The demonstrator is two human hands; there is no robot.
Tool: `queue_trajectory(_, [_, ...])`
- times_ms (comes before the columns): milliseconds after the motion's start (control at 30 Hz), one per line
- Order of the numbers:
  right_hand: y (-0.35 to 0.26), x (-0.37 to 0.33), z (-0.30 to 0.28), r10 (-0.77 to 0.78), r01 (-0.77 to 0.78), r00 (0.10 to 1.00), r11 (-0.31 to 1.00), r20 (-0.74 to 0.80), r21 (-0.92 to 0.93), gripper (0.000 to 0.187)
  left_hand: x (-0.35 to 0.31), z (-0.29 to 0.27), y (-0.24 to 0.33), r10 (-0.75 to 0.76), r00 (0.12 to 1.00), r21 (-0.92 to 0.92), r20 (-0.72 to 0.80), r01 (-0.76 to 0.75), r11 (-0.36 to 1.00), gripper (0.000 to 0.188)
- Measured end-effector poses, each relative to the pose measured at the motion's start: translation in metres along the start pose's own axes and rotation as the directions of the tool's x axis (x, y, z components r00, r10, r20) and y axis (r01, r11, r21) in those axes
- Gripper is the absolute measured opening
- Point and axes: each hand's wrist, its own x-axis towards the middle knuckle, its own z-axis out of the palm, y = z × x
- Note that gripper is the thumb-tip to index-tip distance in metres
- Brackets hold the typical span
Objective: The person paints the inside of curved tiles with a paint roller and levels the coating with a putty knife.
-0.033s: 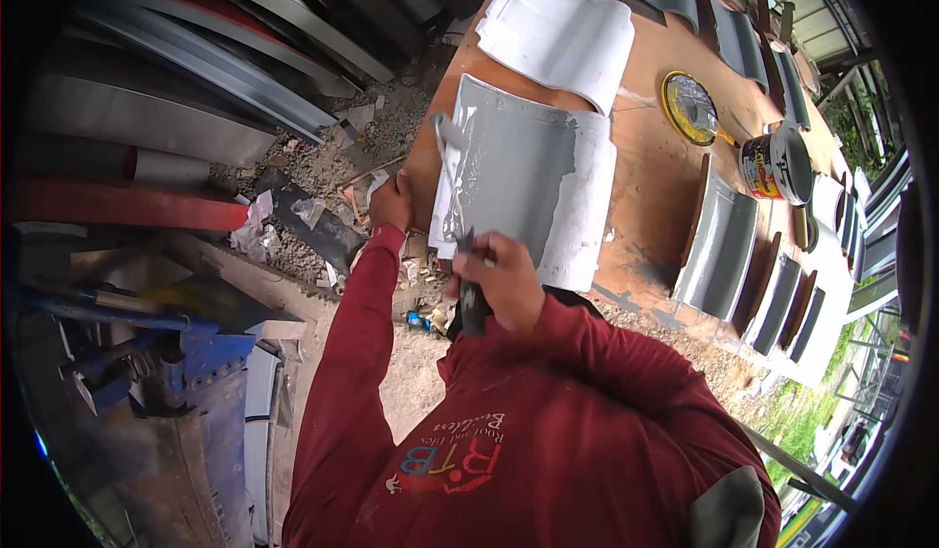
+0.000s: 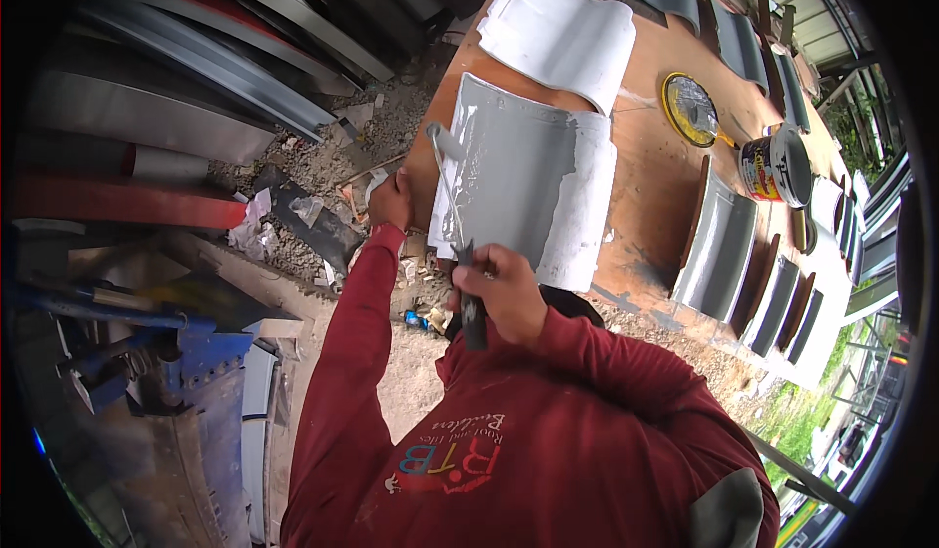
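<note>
My right hand [image 2: 504,294] is closed round the dark handle of a small paint roller [image 2: 447,143]. The roller head lies at the left edge of a curved roof tile [image 2: 518,171], nearest to me. Wet grey paint covers most of this tile, while a ragged white band shows along its right side. My left hand [image 2: 391,202] is at the left edge of the plywood table [image 2: 423,181], fingers curled against it and partly hidden. Something whitish shows by those fingers. Beyond the grey tile lies a white roof tile [image 2: 558,34].
To the right stand a paint bucket [image 2: 778,164] and a round, paint-smeared yellow-rimmed lid [image 2: 691,110]. Several grey tiles [image 2: 717,245] rest along the right and far sides. Long metal sheets [image 2: 196,54] lie left, above rubble. A blue metal machine [image 2: 201,357] stands lower left.
The roller head has moved slightly toward me along the tile's left edge, and my right hand has shifted slightly nearer with the handle. My left hand stays in place.
</note>
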Motion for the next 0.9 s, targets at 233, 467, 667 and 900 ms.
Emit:
queue_trajectory(233, [-0.013,0.08,-0.011,-0.032,0.031,0.999,0.994,0.007,0.107,0.019,0.003,0.005,-0.006,0.04,0.999,0.007,-0.024,-0.04,0.999,0.06])
queue_trajectory(467, [-0.012,0.017,-0.053,0.164,-0.11,0.952,0.97,0.257,-0.215,0.019,0.0,0.003,-0.008,0.001,0.999,-0.027,-0.032,-0.002,1.0,0.061])
queue_trajectory(667, [-0.054,0.04,-0.154,-0.543,0.464,0.783,0.181,0.305,-0.867,0.019,-0.003,-0.002,0.002,-0.027,1.0,-0.067,-0.003,0.027,0.997,0.058])
queue_trajectory(900, [-0.106,0.114,-0.188,-0.474,0.424,0.802,0.024,0.363,-0.905,0.017,-0.004,-0.001,0.006,-0.038,0.999,-0.038,-0.011,0.037,0.999,0.056])
